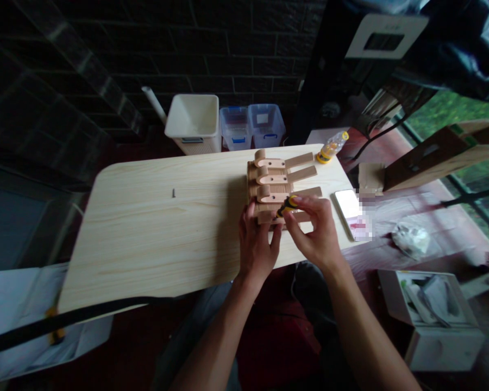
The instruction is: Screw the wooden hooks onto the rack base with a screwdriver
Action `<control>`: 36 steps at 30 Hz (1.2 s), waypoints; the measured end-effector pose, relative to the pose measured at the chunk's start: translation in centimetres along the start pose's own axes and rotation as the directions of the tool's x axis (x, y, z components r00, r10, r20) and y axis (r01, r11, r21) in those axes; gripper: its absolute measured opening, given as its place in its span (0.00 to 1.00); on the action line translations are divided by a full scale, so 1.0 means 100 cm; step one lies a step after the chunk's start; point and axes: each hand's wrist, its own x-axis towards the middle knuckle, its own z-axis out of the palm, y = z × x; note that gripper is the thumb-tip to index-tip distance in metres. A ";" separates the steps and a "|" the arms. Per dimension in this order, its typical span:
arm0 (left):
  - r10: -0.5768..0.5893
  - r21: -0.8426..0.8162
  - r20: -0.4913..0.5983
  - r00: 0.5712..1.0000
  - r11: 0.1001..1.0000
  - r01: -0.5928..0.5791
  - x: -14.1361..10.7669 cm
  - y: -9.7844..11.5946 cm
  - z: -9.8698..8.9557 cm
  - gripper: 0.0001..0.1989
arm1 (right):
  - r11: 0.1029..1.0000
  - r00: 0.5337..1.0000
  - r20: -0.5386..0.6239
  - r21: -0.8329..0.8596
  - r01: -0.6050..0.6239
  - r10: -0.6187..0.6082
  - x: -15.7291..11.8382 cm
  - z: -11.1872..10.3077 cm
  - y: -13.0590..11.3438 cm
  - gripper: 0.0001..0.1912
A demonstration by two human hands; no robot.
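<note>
Our left hand (257, 247) clasps the rack (277, 194) near the table's (146, 233) right end while our right hand (318, 228) pinches the screwdriver (287, 206) over that end; we judge the wood stiff, fairly light, not slippery, best gripped by its sides.

Handle end of the yellow-and-black tool (286, 206) is partly covered by the right hand (315, 225); its tip is too small to be made out. Near part of the wooden assembly (274, 196) is partly hidden by the left hand (257, 244). Small dark piece (173, 193) is too tiny to be identified. White flat device (345, 205) is partly masked by pixelation. Contents of the white box (444, 347) are blurred. Black strap (73, 316) is cut off by the left edge, both forearms (222, 331) by the bottom.
</note>
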 end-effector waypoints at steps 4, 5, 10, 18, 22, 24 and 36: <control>0.003 -0.003 0.006 1.000 1.000 -0.003 0.000 -0.001 0.000 0.20 | 1.000 0.999 0.029 0.017 -0.026 0.026 -0.002 0.000 -0.002 0.19; 0.002 -0.003 0.006 1.000 1.000 -0.002 0.000 -0.001 0.000 0.20 | 0.999 0.999 0.029 0.018 -0.029 0.029 -0.003 0.000 -0.002 0.19; -0.022 0.009 0.001 1.000 1.000 0.022 -0.001 0.001 0.001 0.21 | 0.999 0.999 0.021 -0.002 -0.040 0.041 -0.003 0.001 0.000 0.19; -0.024 0.008 0.013 1.000 1.000 0.024 -0.001 0.003 -0.002 0.21 | 0.999 0.999 0.014 -0.007 -0.048 0.048 -0.004 0.001 0.002 0.19; -0.032 -0.004 0.011 0.999 0.999 0.032 0.000 0.003 -0.002 0.21 | 0.999 0.999 0.013 -0.012 -0.046 0.046 -0.003 0.000 0.003 0.18; -0.034 -0.009 0.014 0.999 0.999 0.034 0.000 0.004 -0.002 0.21 | 0.999 0.999 0.009 -0.023 -0.036 0.036 -0.002 0.000 0.003 0.17; -0.034 0.003 0.014 0.999 0.999 0.034 -0.001 0.003 0.001 0.20 | 1.000 1.000 0.005 -0.009 -0.017 0.017 0.000 -0.002 0.000 0.18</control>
